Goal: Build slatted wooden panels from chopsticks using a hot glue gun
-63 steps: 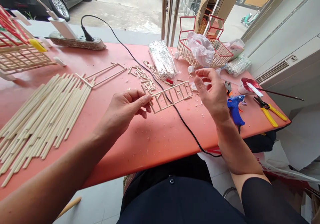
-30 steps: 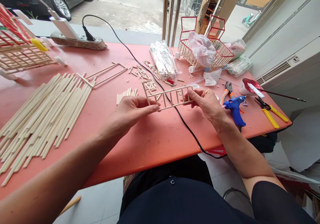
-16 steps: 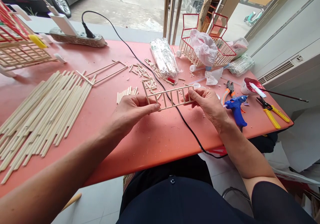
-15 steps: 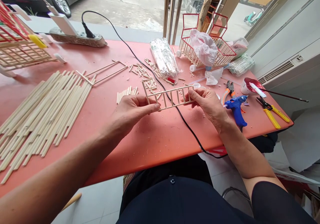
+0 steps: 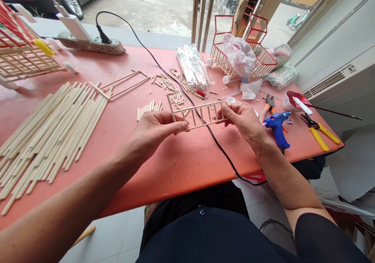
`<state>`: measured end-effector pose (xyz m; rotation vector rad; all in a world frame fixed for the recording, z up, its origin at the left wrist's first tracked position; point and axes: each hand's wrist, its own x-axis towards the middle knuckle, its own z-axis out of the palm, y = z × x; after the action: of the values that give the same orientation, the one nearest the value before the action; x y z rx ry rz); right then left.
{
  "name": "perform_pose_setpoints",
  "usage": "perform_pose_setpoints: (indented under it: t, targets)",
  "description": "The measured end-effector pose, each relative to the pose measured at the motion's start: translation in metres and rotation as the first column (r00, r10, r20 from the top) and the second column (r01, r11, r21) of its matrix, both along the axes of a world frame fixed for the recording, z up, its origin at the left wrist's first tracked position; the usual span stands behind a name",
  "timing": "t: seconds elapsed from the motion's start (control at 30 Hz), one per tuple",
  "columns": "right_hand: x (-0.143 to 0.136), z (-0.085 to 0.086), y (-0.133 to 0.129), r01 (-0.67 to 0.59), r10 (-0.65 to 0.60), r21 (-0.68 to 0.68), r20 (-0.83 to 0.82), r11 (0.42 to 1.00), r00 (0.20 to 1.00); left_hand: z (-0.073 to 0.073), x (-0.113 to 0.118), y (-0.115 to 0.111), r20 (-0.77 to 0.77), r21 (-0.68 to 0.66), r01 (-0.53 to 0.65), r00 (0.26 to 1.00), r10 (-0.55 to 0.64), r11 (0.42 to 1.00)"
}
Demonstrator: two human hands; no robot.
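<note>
A small ladder-like frame of thin wooden sticks (image 5: 200,106), with several short rungs between two rails, is held up above the pink table (image 5: 181,177). My left hand (image 5: 161,127) pinches its left end, where one longer stick slants upward. At the other end, my right hand (image 5: 238,118) grips the frame between thumb and fingers. Behind my left hand lies a little row of short sticks (image 5: 149,110). Cut stick pieces (image 5: 164,82) are scattered beyond the frame. A blue glue gun (image 5: 277,130) rests just right of my right hand.
Long wooden sticks (image 5: 52,134) cover the left side, beside a rectangular stick frame (image 5: 125,85). A black cable (image 5: 218,145) crosses the table from a power strip (image 5: 93,45). Orange-handled pliers (image 5: 268,106), yellow-handled pliers (image 5: 319,132) and a red-rimmed stick basket (image 5: 260,59) stand at right.
</note>
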<state>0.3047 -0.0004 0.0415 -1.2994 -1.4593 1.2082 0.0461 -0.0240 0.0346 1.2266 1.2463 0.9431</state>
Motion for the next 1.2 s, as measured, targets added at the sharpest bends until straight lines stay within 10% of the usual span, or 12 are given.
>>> perform_pose_setpoints:
  t: [1.2]
  targets:
    - [0.0050, -0.0026, 0.0000, -0.009, 0.010, 0.039, -0.028, 0.999, 1.000, -0.0085, -0.0032, 0.0016, 0.086, -0.019, 0.078, 0.993, -0.076, 0.997]
